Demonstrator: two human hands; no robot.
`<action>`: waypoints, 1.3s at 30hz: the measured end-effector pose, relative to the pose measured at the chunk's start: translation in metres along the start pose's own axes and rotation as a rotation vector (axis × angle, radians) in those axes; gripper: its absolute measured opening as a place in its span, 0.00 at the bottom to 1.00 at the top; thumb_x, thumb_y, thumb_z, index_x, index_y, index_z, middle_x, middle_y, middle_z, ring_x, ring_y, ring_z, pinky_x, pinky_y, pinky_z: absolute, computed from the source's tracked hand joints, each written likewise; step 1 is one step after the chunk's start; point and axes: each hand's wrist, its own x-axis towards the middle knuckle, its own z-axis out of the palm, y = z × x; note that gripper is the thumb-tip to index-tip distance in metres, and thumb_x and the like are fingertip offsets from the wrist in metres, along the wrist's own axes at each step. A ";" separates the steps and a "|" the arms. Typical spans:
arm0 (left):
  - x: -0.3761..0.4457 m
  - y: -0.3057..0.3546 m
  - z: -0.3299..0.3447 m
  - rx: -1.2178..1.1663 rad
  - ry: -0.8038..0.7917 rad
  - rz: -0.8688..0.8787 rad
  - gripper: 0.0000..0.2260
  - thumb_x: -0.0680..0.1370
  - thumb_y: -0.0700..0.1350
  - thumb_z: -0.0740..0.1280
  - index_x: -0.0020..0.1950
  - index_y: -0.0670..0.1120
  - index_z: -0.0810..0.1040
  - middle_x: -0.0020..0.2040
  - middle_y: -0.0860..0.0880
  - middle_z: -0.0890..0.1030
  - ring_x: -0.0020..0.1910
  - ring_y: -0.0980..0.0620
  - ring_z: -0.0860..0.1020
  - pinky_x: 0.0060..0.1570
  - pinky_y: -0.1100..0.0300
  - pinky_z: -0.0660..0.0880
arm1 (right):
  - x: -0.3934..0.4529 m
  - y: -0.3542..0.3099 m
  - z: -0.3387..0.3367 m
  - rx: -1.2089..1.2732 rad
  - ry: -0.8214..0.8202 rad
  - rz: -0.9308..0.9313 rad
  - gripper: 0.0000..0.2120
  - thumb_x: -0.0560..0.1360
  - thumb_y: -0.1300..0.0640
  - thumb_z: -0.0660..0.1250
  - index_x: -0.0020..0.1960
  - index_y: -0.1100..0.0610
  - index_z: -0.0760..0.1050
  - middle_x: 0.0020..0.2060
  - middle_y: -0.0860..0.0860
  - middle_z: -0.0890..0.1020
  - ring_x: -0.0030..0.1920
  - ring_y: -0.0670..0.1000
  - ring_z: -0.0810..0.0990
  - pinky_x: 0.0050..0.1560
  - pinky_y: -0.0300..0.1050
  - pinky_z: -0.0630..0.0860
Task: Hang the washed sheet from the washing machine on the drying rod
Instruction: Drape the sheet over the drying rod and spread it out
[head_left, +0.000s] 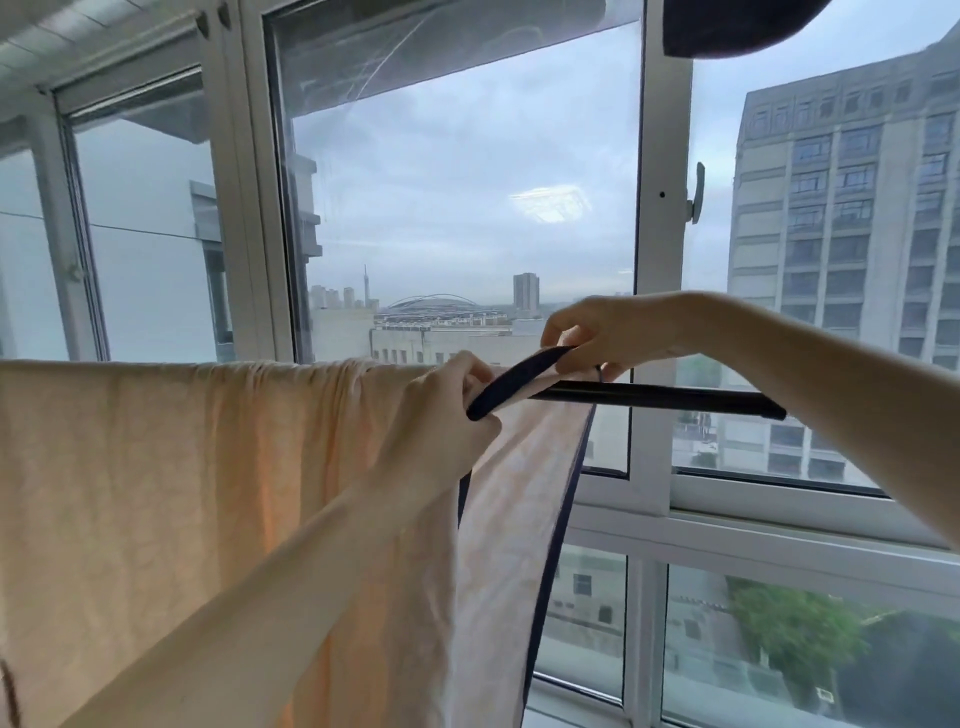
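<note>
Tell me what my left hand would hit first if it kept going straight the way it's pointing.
Probably the drying rod: the left hand, gripping the sheet's dark trim, points up toward it, though depth is unclear.

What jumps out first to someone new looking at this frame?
The peach sheet draped over the dark drying rod, filling the lower left. At centre, both hands pinch its dark-trimmed edge above the rod: left hand lower, right hand higher. Behind them, big windows show an overcast skyline and a tall building at right.
</note>
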 end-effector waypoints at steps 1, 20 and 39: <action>-0.001 0.001 0.000 0.020 0.019 0.006 0.14 0.70 0.37 0.70 0.52 0.50 0.75 0.41 0.56 0.77 0.40 0.58 0.76 0.38 0.65 0.75 | -0.002 0.006 -0.002 0.012 -0.003 -0.007 0.03 0.77 0.59 0.67 0.50 0.53 0.76 0.38 0.48 0.81 0.37 0.48 0.76 0.38 0.39 0.75; -0.061 0.062 0.060 0.563 0.172 -0.125 0.19 0.68 0.28 0.61 0.36 0.51 0.58 0.35 0.54 0.65 0.31 0.52 0.65 0.28 0.55 0.62 | -0.041 0.131 0.017 0.426 -0.269 -0.278 0.20 0.76 0.49 0.67 0.63 0.58 0.74 0.54 0.56 0.82 0.56 0.56 0.81 0.59 0.57 0.76; -0.135 0.038 0.092 0.093 0.401 -0.516 0.10 0.77 0.37 0.55 0.39 0.39 0.72 0.32 0.46 0.72 0.33 0.46 0.70 0.36 0.57 0.66 | -0.034 0.153 0.165 0.327 0.020 -0.222 0.10 0.76 0.55 0.67 0.40 0.60 0.79 0.38 0.54 0.83 0.41 0.54 0.82 0.45 0.47 0.80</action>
